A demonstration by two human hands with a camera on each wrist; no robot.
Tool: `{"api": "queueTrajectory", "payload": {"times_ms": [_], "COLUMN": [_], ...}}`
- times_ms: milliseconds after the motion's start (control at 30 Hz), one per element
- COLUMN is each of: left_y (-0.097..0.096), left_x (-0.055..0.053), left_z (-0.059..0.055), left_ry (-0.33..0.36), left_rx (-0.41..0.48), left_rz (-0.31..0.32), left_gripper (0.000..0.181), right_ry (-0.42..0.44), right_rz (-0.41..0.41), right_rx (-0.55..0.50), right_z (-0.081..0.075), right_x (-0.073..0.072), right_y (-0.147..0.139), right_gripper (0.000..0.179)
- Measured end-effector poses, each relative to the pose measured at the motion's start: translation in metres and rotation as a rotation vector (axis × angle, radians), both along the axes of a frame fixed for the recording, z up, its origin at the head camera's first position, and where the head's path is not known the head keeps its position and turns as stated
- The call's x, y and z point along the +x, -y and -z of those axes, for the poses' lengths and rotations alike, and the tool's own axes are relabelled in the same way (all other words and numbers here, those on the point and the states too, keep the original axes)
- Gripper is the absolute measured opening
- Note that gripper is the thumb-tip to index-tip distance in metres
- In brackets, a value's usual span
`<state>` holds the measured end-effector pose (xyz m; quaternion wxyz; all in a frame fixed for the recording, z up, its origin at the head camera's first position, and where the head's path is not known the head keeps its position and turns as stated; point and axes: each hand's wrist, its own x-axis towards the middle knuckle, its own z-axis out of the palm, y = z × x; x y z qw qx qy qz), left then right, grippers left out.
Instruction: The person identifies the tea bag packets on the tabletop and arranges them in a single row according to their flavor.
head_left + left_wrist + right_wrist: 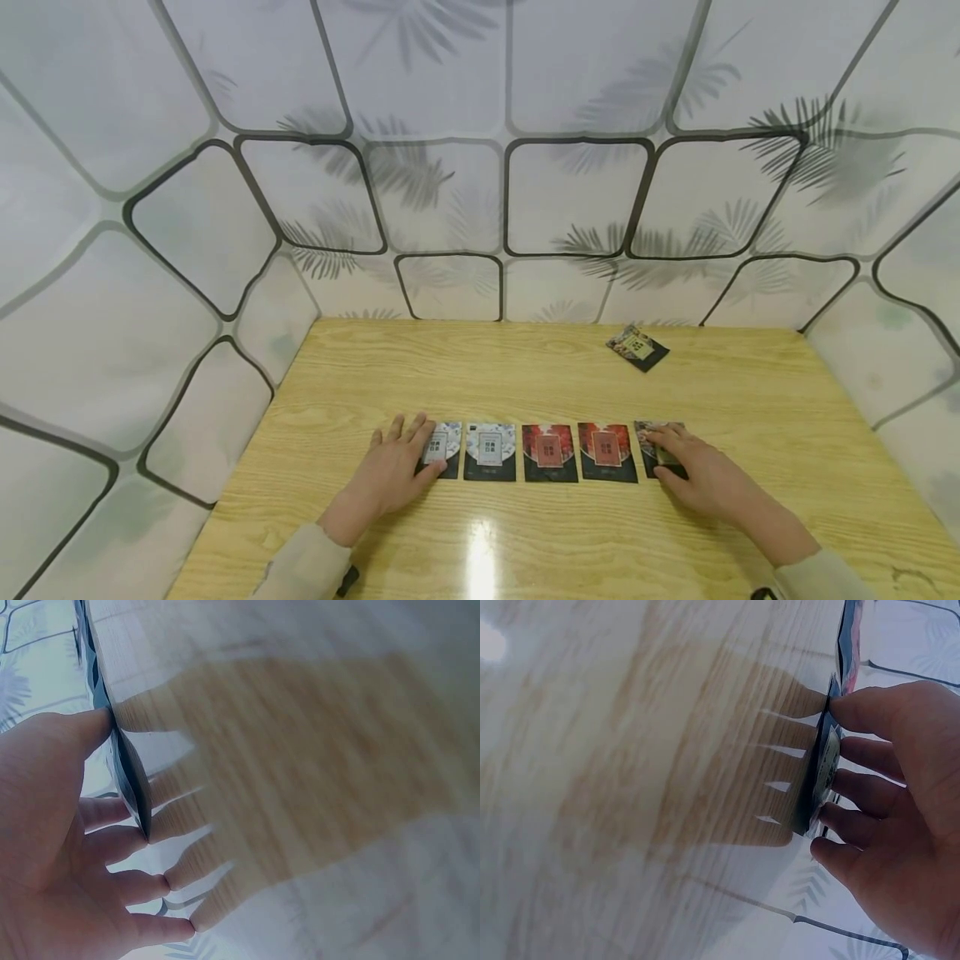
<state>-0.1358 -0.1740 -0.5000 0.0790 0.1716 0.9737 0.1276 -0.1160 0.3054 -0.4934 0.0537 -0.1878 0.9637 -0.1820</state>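
Observation:
A row of small flat sachets lies across the table. At its left end, my left hand [393, 471] rests over a white-and-black sachet [448, 450], fingers extended and thumb at its lower part. In the left wrist view that sachet [129, 776] appears edge-on beside the thumb and fingers. My right hand [708, 475] touches the dark sachet [650, 462] at the right end, covering much of it. In the right wrist view the thumb and fingertips rest along this sachet [821, 772]. Between the hands lie another white-and-black sachet [491, 452] and two red-and-black ones, left [550, 453] and right [607, 452].
Farther back on the wood-grain table [480, 375], a dark sachet with a yellowish label [637, 347] lies at an angle, apart from the row. Patterned white walls [450, 200] enclose the table at the back and sides. Light glares off the tabletop near the front.

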Motion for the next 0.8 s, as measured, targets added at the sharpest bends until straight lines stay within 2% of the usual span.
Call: {"api": "queueTrajectory", "payload": {"times_ms": [400,600,700,800], "left_y": [0.000,0.000,0.000,0.000], "left_x": [0.000,0.000,0.000,0.000], "left_z": [0.000,0.000,-0.001,0.000], "left_ry": [-0.001,0.001,0.002,0.002], "left_rx": [-0.002,0.000,0.002,0.004], "left_rz": [-0.002,0.000,0.004,0.003], "left_gripper": [0.072,0.072,0.072,0.073], "right_ry": [-0.018,-0.048,-0.089,-0.132], "right_rz": [0.020,0.022,0.021,0.009], "right_rx": [0.001,0.003,-0.008,-0.015], "right_z": [0.004,-0.001,-0.005,-0.011], "right_x": [-0.002,-0.002,-0.010,-0.027], "right_y": [0.000,0.004,0.004,0.003], "right_gripper": [0.049,0.047,0.048,0.049]}}
